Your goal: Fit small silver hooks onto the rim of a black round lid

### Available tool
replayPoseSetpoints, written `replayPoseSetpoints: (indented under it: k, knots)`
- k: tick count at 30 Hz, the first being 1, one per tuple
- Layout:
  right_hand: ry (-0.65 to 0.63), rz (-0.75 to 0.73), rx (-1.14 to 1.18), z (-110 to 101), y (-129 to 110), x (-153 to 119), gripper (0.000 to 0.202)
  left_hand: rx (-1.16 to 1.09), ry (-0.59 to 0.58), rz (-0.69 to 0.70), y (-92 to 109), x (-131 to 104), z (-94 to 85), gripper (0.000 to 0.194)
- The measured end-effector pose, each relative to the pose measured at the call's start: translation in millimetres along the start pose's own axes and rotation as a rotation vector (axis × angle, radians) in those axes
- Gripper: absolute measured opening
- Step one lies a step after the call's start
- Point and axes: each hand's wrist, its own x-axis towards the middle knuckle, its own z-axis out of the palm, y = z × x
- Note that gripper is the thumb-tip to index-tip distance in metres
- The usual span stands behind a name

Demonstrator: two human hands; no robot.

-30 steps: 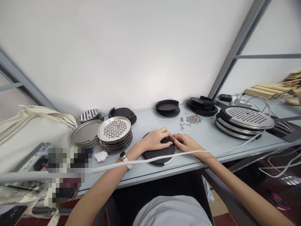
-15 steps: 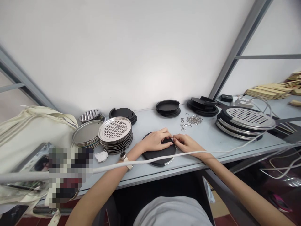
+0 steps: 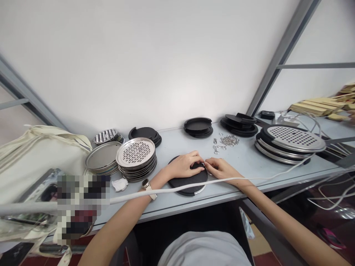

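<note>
A round black disc [image 3: 184,184] with a strip of metal rim at its near right edge lies flat on the table in front of me. My left hand [image 3: 187,165] rests on top of it, fingers bent around the far right part of the edge. At that same edge, my right hand [image 3: 217,169] pinches a small metal wire clip [image 3: 209,173], mostly hidden by the fingers. Both hands' fingertips almost meet there. Beyond them lies a loose heap of metal wire clips [image 3: 229,140].
Stacked metal grater discs [image 3: 136,155] and plain metal discs [image 3: 102,157] stand left. Black discs [image 3: 198,127] are piled along the wall. More rimmed graters [image 3: 294,138] are stacked right. A white cable [image 3: 172,189] crosses before my forearms. A cloth bag [image 3: 41,155] hangs left.
My right hand has shifted very slightly, and a bit of the wire clip now shows below its fingers. At the far right edge, part of another person's hand has appeared.
</note>
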Motion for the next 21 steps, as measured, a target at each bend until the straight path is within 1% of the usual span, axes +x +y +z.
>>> replayPoseSetpoints:
  k: [17,21]
  knots:
    - [0.007,0.020,0.019,2.2,5.1,0.8,0.033,0.032,0.004,0.023,0.2,-0.5,0.1,0.025]
    - [0.012,0.018,-0.006,2.0,5.1,1.2,0.032,0.027,0.005,0.028,0.4,-0.6,-0.2,0.022]
